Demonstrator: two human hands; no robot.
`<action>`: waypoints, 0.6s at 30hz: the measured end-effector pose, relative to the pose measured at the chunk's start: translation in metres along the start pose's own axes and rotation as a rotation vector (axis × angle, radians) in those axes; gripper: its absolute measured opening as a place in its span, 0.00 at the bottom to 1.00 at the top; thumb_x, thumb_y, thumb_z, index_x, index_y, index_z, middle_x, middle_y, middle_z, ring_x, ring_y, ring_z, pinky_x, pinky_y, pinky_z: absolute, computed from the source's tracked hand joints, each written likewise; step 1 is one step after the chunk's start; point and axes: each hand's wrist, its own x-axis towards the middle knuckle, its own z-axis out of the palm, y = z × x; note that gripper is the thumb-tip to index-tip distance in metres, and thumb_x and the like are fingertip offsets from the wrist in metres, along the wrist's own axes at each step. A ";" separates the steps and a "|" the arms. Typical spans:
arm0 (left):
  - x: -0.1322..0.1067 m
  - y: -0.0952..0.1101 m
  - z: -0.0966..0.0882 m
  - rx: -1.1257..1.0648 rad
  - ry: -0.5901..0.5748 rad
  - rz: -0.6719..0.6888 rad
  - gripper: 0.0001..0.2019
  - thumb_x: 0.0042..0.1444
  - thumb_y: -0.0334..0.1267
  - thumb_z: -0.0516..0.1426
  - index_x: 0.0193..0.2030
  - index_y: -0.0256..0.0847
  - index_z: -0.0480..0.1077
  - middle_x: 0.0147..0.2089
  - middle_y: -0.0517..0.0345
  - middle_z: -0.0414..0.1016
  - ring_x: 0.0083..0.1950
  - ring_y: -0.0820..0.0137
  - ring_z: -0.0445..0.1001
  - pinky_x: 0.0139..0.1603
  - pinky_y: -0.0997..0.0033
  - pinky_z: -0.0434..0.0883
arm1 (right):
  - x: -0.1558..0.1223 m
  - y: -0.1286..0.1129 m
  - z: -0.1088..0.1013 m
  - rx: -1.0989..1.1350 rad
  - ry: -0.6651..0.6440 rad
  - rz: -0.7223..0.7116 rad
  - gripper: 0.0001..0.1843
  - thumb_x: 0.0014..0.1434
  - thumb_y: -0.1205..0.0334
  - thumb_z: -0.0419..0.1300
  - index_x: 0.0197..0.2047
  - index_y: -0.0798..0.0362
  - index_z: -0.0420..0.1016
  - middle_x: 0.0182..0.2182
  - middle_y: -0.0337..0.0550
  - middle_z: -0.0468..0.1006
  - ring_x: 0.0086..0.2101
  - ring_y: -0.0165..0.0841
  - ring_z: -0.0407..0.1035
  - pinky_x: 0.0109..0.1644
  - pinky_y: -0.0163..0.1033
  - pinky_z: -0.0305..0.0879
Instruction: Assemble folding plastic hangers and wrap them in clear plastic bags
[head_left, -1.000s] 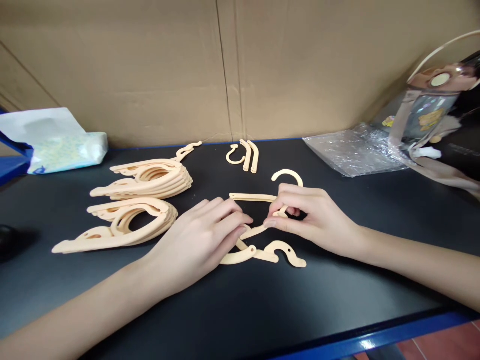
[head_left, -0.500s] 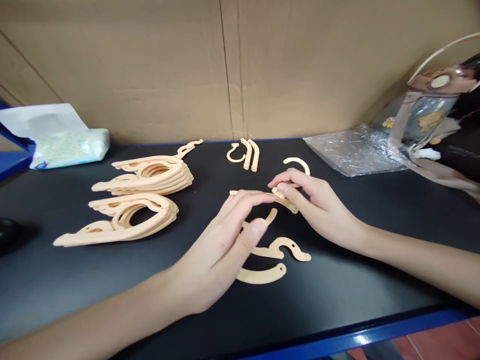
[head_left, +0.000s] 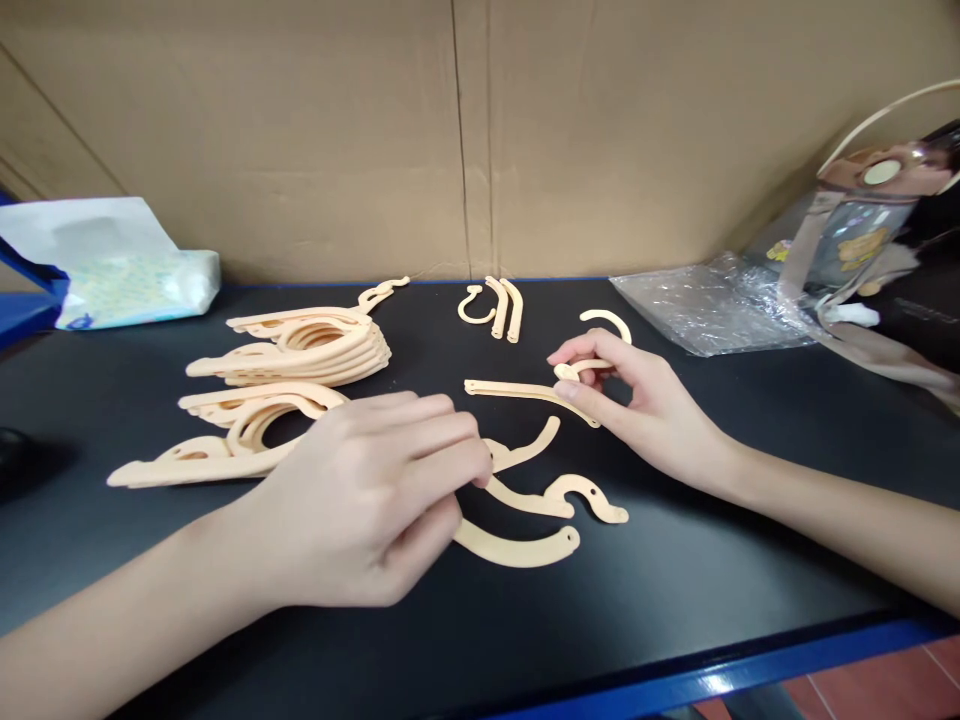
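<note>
My right hand (head_left: 637,400) pinches a cream plastic hanger hook (head_left: 611,318) by its round end between thumb and fingers. Just below it on the table lies a slim, slightly bent cream bar (head_left: 517,389). My left hand (head_left: 375,490) is closed, fingers curled toward the thumb, and whatever they may hold is hidden. Beside its fingertips lie several flat hanger pieces: a short curved arm (head_left: 536,447), a wavy arm with a bent end (head_left: 574,490) and a broad curved arm (head_left: 521,547). Their left ends are partly behind that hand.
Two stacks of folded cream hangers, a rear stack (head_left: 322,350) and a front stack (head_left: 180,462), are at left. Another hook (head_left: 472,308) and two bars (head_left: 506,308) lie at the back. A tissue pack (head_left: 142,280), clear plastic bag (head_left: 697,300) and strapped bottle (head_left: 862,225) stand around.
My left hand has drawn back to the left, away from my right hand, and its fingers have curled. My right hand keeps the hook, now clear of my left fingers.
</note>
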 end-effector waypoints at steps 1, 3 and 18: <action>0.001 0.001 0.001 -0.042 -0.030 -0.001 0.07 0.62 0.28 0.52 0.39 0.39 0.70 0.33 0.58 0.74 0.31 0.69 0.68 0.30 0.66 0.61 | 0.000 0.001 0.000 -0.003 0.001 -0.005 0.09 0.67 0.55 0.59 0.46 0.50 0.72 0.29 0.34 0.67 0.31 0.28 0.62 0.36 0.35 0.61; 0.002 0.004 0.006 -0.106 -0.096 0.009 0.04 0.64 0.36 0.56 0.41 0.39 0.71 0.34 0.58 0.74 0.32 0.68 0.68 0.30 0.66 0.63 | 0.001 0.002 0.001 -0.004 0.001 -0.011 0.09 0.67 0.56 0.59 0.46 0.51 0.72 0.28 0.34 0.65 0.30 0.28 0.61 0.35 0.35 0.61; 0.001 0.017 0.031 -0.164 -0.023 -0.240 0.09 0.62 0.28 0.49 0.35 0.45 0.52 0.32 0.68 0.59 0.24 0.78 0.56 0.21 0.77 0.54 | -0.002 -0.005 0.005 0.042 -0.099 -0.185 0.05 0.64 0.63 0.63 0.41 0.53 0.72 0.32 0.35 0.70 0.29 0.25 0.64 0.32 0.32 0.64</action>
